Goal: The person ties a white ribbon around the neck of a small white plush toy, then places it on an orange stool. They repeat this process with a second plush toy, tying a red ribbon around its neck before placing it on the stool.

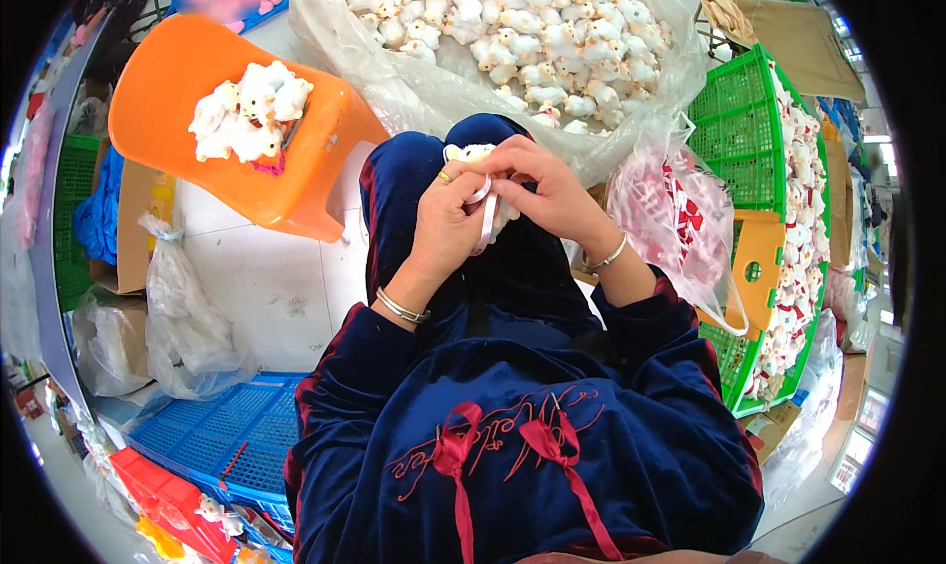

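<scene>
While both hands [441, 219] [557, 199] pinch pale ribbon [487, 219], an orange chair [169, 96] stands on white tiles [254, 280].

Bare left hand [445, 214] and bare right hand [554, 198] meet above knees in dark blue velvety trousers [399, 160], fingers closed on a narrow pale ribbon [487, 221] at a small white plush toy [471, 153], mostly hidden. Ahead-left, an orange plastic chair [172, 81] bears a cluster of white plush toys [241, 116]; ahead, a large clear plastic bag [320, 22] holds many more. Right side: green plastic crate [734, 121] beside a clear bag of pink-and-red material [665, 199]; lower left, blue plastic crate [222, 431].
</scene>
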{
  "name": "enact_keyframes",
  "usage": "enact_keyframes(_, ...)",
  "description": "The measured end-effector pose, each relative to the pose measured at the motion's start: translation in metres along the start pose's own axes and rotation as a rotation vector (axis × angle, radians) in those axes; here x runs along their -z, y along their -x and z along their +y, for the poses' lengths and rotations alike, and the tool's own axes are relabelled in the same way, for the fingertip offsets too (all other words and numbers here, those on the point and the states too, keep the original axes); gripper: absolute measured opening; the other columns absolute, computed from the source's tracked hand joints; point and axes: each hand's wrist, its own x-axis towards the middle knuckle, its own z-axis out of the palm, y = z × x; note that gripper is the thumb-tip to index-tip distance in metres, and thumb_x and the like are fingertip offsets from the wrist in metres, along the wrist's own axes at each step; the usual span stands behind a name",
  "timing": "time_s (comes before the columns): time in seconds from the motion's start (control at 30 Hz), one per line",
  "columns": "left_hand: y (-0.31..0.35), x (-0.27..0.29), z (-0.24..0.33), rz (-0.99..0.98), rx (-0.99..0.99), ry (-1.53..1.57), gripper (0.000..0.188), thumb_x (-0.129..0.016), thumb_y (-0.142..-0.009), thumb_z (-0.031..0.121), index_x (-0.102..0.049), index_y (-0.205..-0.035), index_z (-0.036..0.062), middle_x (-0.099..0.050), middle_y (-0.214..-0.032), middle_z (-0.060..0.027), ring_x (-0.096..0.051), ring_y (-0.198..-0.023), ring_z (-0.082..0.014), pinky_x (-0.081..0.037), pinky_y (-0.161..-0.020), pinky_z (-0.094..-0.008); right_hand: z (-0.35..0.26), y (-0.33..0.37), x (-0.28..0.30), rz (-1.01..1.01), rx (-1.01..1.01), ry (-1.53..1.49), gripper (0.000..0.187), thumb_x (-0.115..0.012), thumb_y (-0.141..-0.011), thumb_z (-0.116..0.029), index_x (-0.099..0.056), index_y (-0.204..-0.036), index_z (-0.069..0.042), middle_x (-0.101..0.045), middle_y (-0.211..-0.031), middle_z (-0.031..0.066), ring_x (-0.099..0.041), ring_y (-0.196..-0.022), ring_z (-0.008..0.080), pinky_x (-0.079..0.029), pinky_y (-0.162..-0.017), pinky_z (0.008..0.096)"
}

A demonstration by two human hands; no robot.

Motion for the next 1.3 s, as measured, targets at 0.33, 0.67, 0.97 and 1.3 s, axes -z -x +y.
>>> enact_keyframes(0.33, 0.002, 0.001, -0.005, -0.001, -0.017, 0.036, 0.020, -0.080, -0.083, -0.001, -0.073, -0.102, 0.0016, -0.063, -0.113, -0.0088, -0.067, -0.084, -0.0179, -0.057, -0.070, -0.0276, 0.027, 0.005, -0.013, 0.323, -0.372, -0.536, 0.006, -0.061, -0.103, -0.009, -0.061, -0.108, -0.006, -0.069, -0.098, 0.0033, -0.064, -0.085, 0.0094, -0.052, -0.074, 0.0250)
enact_keyframes(0.67, 0.005, 0.005, -0.010, 0.015, -0.153, -0.126, 0.023, -0.082, -0.078, -0.001, -0.072, -0.099, 0.0027, -0.064, -0.117, -0.0113, -0.068, -0.097, -0.0250, -0.058, -0.079, -0.0322, 0.017, 0.013, 0.003, 0.418, -0.508, -0.648, 0.027, -0.069, -0.099, -0.011, -0.056, -0.120, -0.002, -0.069, -0.089, 0.0058, -0.068, -0.072, 0.0126, -0.052, -0.063, 0.0227)
enact_keyframes(0.97, 0.001, 0.003, -0.010, 0.065, -0.252, -0.232, 0.027, -0.079, -0.074, 0.000, -0.073, -0.099, 0.0050, -0.071, -0.113, -0.0096, -0.066, -0.098, -0.0292, -0.055, -0.087, -0.0364, 0.015, 0.023, 0.036, 0.545, 0.000, 0.609, 0.042, -0.071, -0.091, -0.013, -0.057, -0.128, 0.000, -0.069, -0.114, 0.0155, -0.065, -0.114, 0.0315, -0.050, -0.099, 0.0399)
enact_keyframes(1.3, -0.001, 0.001, -0.010, 0.070, -0.281, -0.240, 0.027, -0.080, -0.075, -0.001, -0.072, -0.100, 0.0041, -0.070, -0.112, -0.0112, -0.067, -0.100, -0.0293, -0.056, -0.086, -0.0360, 0.020, 0.019, 0.019, 0.047, -0.458, 0.063, 0.023, -0.066, -0.101, -0.022, -0.067, -0.110, -0.001, -0.069, -0.088, 0.0041, -0.063, -0.081, 0.0131, -0.049, -0.077, 0.0269)
